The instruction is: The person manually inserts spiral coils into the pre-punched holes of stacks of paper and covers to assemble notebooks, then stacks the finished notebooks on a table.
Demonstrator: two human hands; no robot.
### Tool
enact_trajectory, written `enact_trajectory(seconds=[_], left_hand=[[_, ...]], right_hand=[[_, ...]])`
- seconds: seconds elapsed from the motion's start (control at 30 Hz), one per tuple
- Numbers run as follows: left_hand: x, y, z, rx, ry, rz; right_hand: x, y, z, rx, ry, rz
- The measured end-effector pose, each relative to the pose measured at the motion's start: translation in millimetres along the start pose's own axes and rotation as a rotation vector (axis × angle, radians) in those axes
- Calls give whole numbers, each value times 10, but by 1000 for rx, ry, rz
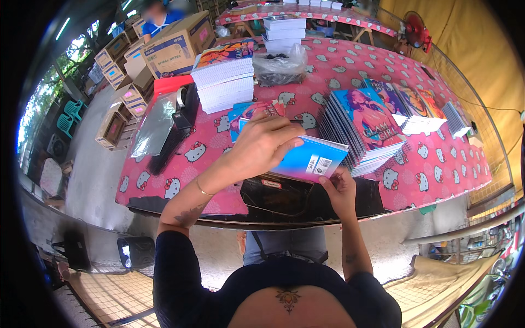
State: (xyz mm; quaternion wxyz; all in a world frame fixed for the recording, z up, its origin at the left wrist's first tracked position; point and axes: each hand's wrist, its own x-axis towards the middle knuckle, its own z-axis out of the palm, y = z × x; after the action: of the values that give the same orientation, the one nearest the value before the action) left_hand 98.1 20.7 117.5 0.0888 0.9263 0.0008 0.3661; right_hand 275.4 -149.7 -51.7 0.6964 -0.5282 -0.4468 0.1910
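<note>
Both my hands hold a notebook (309, 157) with a blue-to-pink cover, tilted up over the near edge of the table. My left hand (263, 141) is closed on its upper left part, the thumb lying on the cover. At the lower right corner my right hand (341, 189) pinches it, thumb in front and fingers mostly hidden behind. Below the notebook lies a flat black thing (273, 198) with a small label; its kind is unclear. Behind my left hand, more colourful covers (236, 117) lie on the table, partly hidden.
A stack of spiral notebooks (363, 123) stands right, with more piles (418, 106) beyond. Left are a paper stack (225, 82), a black tape dispenser (185, 109) and clear plastic sleeves (153, 131). A plastic bag (281, 68) sits behind. Cartons (178, 46) and a person (161, 19) are farther back.
</note>
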Motion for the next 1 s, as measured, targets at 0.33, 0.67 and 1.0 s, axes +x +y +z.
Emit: enact_trajectory(seconds=[0.33, 0.67, 1.0], left_hand=[[-577, 69, 188, 202, -151, -61], [-1850, -595, 755, -519, 452, -907], [-3245, -2435, -781, 729, -159, -1401]], right_hand=[[-71, 6, 273, -57, -154, 9], [-77, 340, 257, -90, -139, 3], [-235, 215, -76, 1, -95, 137]])
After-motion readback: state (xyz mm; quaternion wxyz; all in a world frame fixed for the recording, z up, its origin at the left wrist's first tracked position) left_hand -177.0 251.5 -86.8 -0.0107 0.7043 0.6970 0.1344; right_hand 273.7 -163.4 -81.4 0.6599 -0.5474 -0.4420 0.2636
